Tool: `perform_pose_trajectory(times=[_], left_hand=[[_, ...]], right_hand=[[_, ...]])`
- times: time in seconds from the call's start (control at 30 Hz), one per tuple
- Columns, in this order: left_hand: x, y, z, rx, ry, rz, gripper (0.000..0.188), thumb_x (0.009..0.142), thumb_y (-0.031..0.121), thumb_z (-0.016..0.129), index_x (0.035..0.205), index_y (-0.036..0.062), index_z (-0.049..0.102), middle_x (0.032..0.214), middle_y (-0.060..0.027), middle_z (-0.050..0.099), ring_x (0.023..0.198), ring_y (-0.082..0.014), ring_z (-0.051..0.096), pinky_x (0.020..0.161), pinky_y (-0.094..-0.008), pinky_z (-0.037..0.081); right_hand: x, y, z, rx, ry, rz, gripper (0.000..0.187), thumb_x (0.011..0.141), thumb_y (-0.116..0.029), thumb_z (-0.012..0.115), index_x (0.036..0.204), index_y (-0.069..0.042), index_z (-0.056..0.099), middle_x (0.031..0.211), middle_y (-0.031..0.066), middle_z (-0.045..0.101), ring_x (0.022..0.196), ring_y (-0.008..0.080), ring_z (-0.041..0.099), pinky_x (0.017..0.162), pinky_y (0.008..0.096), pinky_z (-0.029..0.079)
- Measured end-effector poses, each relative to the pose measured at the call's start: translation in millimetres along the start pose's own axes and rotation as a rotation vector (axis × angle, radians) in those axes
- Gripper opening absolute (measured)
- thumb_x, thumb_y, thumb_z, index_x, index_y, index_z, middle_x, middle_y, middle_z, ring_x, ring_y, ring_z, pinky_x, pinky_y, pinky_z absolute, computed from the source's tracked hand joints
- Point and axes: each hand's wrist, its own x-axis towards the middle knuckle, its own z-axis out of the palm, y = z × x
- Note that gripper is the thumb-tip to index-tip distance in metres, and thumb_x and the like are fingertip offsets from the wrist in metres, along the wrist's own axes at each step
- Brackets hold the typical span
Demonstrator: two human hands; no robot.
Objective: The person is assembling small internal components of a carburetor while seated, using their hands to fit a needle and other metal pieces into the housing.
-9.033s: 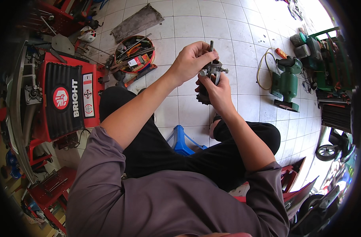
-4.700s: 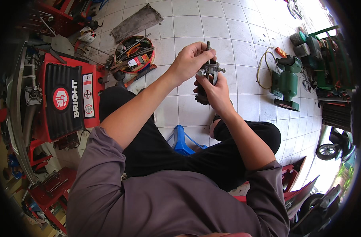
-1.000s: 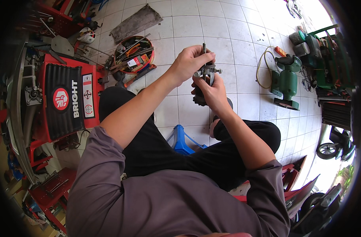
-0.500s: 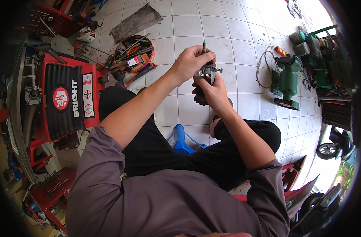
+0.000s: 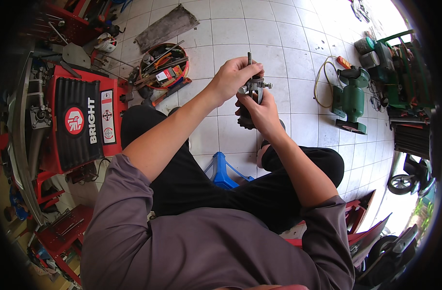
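Observation:
Between my two hands, above the floor in front of my knees, is a metal mechanical part [image 5: 254,86]. It stands roughly upright, with a thin rod at its top, a silvery cross-piece with bolts at both sides and a dark, toothed-looking lower end. My left hand [image 5: 236,76] is closed on the upper portion by the rod, thumb laid across it. Lower down, my right hand [image 5: 262,112] wraps the body with its thumb just under the cross-piece. The fingers hide much of the part, so its exact kind cannot be made out.
A round tub of hand tools [image 5: 164,67] sits on the tiles ahead left, by a grey mat [image 5: 166,26]. At left stands a red machine [image 5: 80,121]. A green bench grinder [image 5: 352,99] lies to the right. Between my legs is a blue stand [image 5: 222,174].
My left hand has shifted very slightly at the top of the part, and the rod has moved a touch with it. Otherwise the grip looks the same.

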Motion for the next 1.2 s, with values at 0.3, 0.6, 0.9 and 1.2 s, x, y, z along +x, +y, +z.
perform_pose_trajectory(times=[0.3,0.6,0.9,1.2], left_hand=[[0.0,-1.1,0.2,0.011,0.015,0.027,0.024,0.091,0.027,0.057,0.096,0.0045,0.06,0.093,-0.0058,0.065,0.087,-0.0097,0.059,0.08,-0.0247,0.048],[2.0,-2.0,4.3,-0.032,0.072,0.061,0.027,0.089,0.029,0.06,0.086,0.0026,0.062,0.08,-0.0022,0.062,0.073,-0.0073,0.056,0.068,-0.0227,0.046],[1.9,-3.3,1.0,-0.008,0.022,-0.006,0.024,0.091,0.028,0.058,0.096,0.0051,0.06,0.093,-0.0058,0.064,0.089,-0.0106,0.06,0.081,-0.025,0.047],[1.7,-2.4,-0.3,-0.018,0.012,-0.006,0.022,0.091,0.027,0.057,0.096,0.0053,0.06,0.093,-0.0052,0.064,0.088,-0.0102,0.059,0.081,-0.025,0.047]], right_hand=[[1.7,0.0,-2.9,-0.043,-0.019,0.015,0.029,0.086,-0.023,0.064,0.096,0.0,0.051,0.078,0.0086,0.062,0.064,0.0155,0.063,0.057,0.0277,0.052],[4.1,0.7,-5.0,-0.037,-0.033,-0.008,0.028,0.084,-0.023,0.065,0.093,0.0,0.051,0.076,0.0076,0.061,0.062,0.0136,0.061,0.055,0.0267,0.05],[3.8,1.4,-6.8,-0.049,-0.031,-0.01,0.029,0.083,-0.024,0.066,0.09,0.001,0.052,0.073,0.0062,0.06,0.059,0.0116,0.059,0.053,0.0258,0.049],[5.4,2.4,-6.5,-0.05,-0.051,0.003,0.028,0.085,-0.022,0.065,0.093,0.002,0.051,0.077,0.0088,0.061,0.063,0.0149,0.062,0.057,0.0273,0.052]])
